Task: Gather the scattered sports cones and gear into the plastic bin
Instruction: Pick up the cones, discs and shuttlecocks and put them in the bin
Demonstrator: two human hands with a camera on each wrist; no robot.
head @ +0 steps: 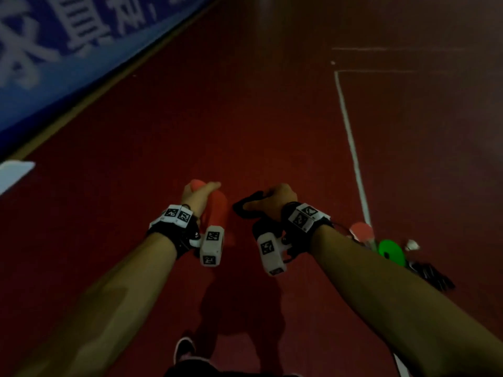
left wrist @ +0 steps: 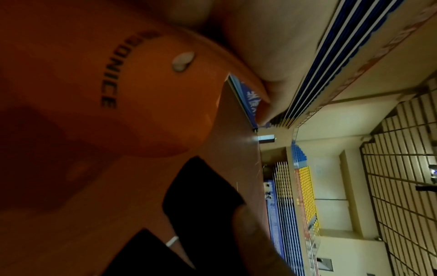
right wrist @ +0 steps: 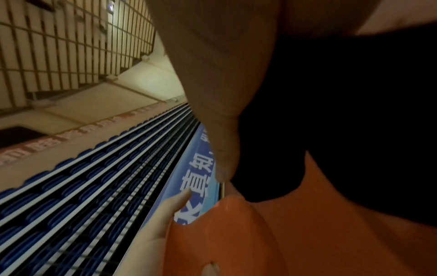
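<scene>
Our left hand has its fingers wrapped round a soft orange foam roller with black letters on it. Our right hand has its fingers curled round a floppy black strap. Both things are up in the air over the dark red gym floor.

The white line on the floor is our marker. Our two hands are on the left of the line. Close to the near end of the line lie more things: a flat green round cone with a hole in it, a red bat, a small white shuttlecock and a black bundle.

We cannot see the plastic bin. A pale, blurry thing sits far to the left of the line, but we cannot tell what it is.

We think we are carrying these two things to the bin. To do it well, we hold tight so the strap does not slip, and we look for the bin first. We let go only when our hands are low over the bin. Then we go and get the things by the line.
</scene>
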